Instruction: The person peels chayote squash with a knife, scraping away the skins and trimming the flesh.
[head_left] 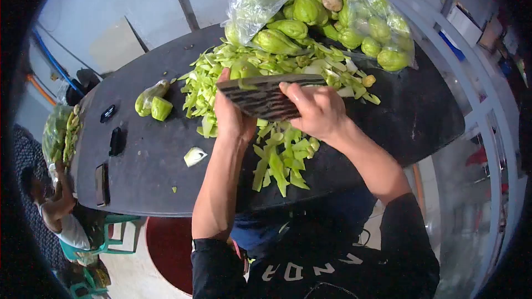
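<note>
My left hand (231,119) is wrapped round a pale green chayote (243,70), partly hidden behind a broad blade. In my right hand (321,112) is a wide knife (257,98) with dark and light stripes across its blade. Its handle is hidden by my fingers, and my thumb lies along the top of the blade. The blade crosses in front of the chayote, with a strip of green peel on its upper edge. Beneath and behind both hands spreads a heap of green peelings (208,80); more peelings (280,160) lie nearer me.
A clear plastic bag (249,8) spills whole chayotes (307,8) at the table's back. Cut pieces (160,108) and a pale chunk (194,156) lie left. Several dark objects, including a phone-like slab (102,185), line the left edge. Another person (61,210) sits beyond; metal railing (479,111) stands right.
</note>
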Demonstrator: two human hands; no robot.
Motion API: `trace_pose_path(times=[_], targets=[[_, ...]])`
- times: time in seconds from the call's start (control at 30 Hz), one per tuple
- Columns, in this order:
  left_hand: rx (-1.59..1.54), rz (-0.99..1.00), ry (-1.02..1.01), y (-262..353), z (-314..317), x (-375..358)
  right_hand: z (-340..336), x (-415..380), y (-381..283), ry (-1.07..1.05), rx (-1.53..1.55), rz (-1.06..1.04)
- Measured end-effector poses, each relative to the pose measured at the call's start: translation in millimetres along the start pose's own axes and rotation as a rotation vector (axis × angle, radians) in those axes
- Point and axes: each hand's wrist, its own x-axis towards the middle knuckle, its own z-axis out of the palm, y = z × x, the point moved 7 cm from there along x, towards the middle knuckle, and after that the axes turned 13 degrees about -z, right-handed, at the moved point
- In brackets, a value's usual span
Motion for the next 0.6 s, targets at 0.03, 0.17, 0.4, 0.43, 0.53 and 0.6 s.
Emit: trace_pose_path(times=[0.03,0.17,0.4,0.43,0.53,0.6], targets=[[0.004,0.002,0.003,1,0,-1,-1,2,-5,0.008,0.010,-0.009],[0.035,0.050,-0.006,3,-7,2,0,-2,3,-0.026,0.031,-0.001],[0.054,0.149,0.005,14,-3,-7,3,-8,28,0.013,0.019,0.166],[0.193,0.102,0.040,15,-6,-9,1,-10,29,0.016,0.016,0.169],[0.289,0.144,0.057,17,-8,-5,-4,-9,29,-0.031,0.083,0.108],[0.228,0.212,0.059,23,-12,-7,-6,-5,24,0.017,0.100,0.081]])
